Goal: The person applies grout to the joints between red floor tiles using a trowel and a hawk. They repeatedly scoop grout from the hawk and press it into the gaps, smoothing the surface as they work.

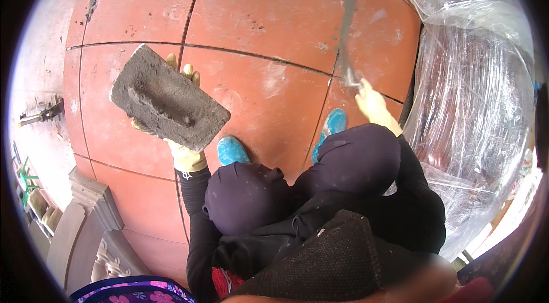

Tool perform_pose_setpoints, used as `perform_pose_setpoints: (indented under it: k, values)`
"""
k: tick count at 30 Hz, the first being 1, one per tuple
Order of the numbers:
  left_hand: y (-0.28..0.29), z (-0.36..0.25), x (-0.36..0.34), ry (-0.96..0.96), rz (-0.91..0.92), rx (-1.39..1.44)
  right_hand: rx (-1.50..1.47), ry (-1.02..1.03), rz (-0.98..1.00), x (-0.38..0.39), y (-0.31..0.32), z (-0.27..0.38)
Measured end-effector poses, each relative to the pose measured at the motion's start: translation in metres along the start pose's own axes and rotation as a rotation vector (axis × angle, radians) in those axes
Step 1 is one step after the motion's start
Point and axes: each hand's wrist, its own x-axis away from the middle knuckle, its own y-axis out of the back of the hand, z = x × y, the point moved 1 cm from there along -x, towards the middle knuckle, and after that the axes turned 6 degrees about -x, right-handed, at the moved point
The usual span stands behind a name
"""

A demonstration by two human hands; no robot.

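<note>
My left hand (pixel 186 151), in a pale yellow glove, holds a rectangular board (pixel 168 103) from beneath, with fingertips showing past its far edge. Rough dark grey mortar covers the board, with a ridged lump in the middle. My right hand (pixel 372 103), also gloved, is closed on a small metal tool (pixel 353 81) at the lower end of a blurred grey streak (pixel 343 34) along a joint between red floor tiles (pixel 251 97). The tool's blade is too small and blurred to make out clearly.
Crumpled clear plastic sheeting (pixel 463 108) covers a bulky thing along the right. My blue shoes (pixel 231 148) stand on the tiles. At lower left are grey moulded pieces (pixel 91 200). A pale floor (pixel 40 74) with a dark metal tool (pixel 48 108) lies beyond the tiles' left edge.
</note>
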Motion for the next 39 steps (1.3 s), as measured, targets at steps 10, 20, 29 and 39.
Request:
perform_pose_setpoints:
  k: [10,20,29,39]
  values:
    - [0.0,0.012,0.003,0.112,0.053,0.06,-0.466,-0.03,-0.159,-0.122,0.063,0.003]
    - [-0.001,-0.02,0.005,0.054,-0.015,-0.105,-0.584,0.02,-0.115,-0.067,0.005,0.012]
    - [0.019,-0.059,0.019,-0.14,0.122,-0.142,-0.867,0.801,-0.496,-0.038,-0.004,0.111]
    - [0.031,-0.041,-0.009,0.011,0.318,-0.068,-1.176,0.664,-0.239,0.032,0.009,0.189]
